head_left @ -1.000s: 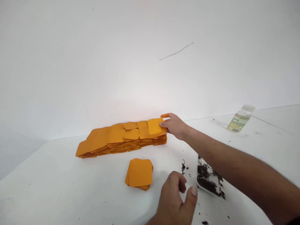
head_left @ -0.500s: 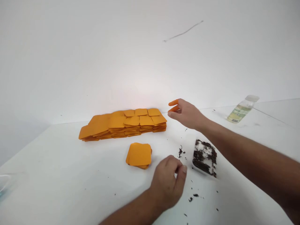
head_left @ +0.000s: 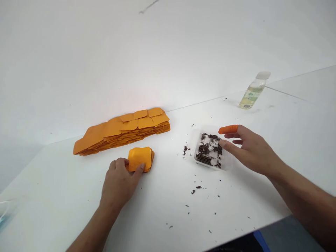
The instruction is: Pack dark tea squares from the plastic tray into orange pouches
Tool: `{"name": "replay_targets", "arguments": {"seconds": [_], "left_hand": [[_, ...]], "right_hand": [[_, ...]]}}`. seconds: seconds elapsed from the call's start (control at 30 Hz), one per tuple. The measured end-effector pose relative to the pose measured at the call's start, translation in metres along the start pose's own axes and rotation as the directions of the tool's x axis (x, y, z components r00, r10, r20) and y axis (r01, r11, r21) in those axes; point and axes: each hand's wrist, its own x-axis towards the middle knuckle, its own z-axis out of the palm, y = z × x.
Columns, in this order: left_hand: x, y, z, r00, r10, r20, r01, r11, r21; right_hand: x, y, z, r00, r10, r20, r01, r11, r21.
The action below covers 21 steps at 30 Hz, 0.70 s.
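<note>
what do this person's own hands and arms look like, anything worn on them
The right hand wears a smooth, close-fitting orange cover on its index finger; another seems to sit on the finger behind, partly hidden. The left hand shows no cover on the parts in view. Neither forearm shows a sleeve, watch or bracelet within the picture.

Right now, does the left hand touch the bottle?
No, the left hand touches the small orange stack, while the bottle stands apart, beyond the right hand.

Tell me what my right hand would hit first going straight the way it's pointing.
Probably the clear tray of dark material; your right hand points that way, though it might pass just above.
</note>
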Motion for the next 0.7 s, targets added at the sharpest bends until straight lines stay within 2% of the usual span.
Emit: {"name": "replay_targets", "arguments": {"seconds": [0.17, 0.33, 0.47, 0.57, 0.63, 0.7], "left_hand": [[0.004, -0.001, -0.001, 0.994, -0.103, 0.032, 0.104, 0.994, -0.032], [0.013, -0.007, -0.004, 0.988, -0.149, 0.037, 0.152, 0.984, -0.09], [0.02, -0.013, -0.006, 0.988, -0.137, 0.075, 0.147, 0.979, -0.144], [0.025, -0.012, -0.015, 0.991, -0.126, 0.052, 0.132, 0.985, -0.113], [0.024, -0.009, -0.024, 0.994, -0.114, -0.002, 0.113, 0.991, -0.064], [0.016, -0.006, -0.032, 0.992, -0.081, -0.093, 0.079, 0.996, -0.028]], "right_hand": [[0.0, 0.001, 0.0, 0.999, -0.008, -0.048, 0.011, 0.999, 0.052], [-0.002, 0.003, -0.001, 0.998, 0.003, -0.069, 0.003, 0.995, 0.097], [0.0, 0.004, -0.001, 0.996, 0.018, -0.084, -0.006, 0.99, 0.142], [-0.001, 0.004, -0.002, 0.993, 0.013, -0.115, 0.002, 0.992, 0.123], [-0.007, 0.002, -0.005, 0.989, -0.093, -0.111, 0.099, 0.993, 0.056], [-0.017, -0.002, -0.006, 0.957, -0.29, -0.011, 0.289, 0.956, -0.043]]}}
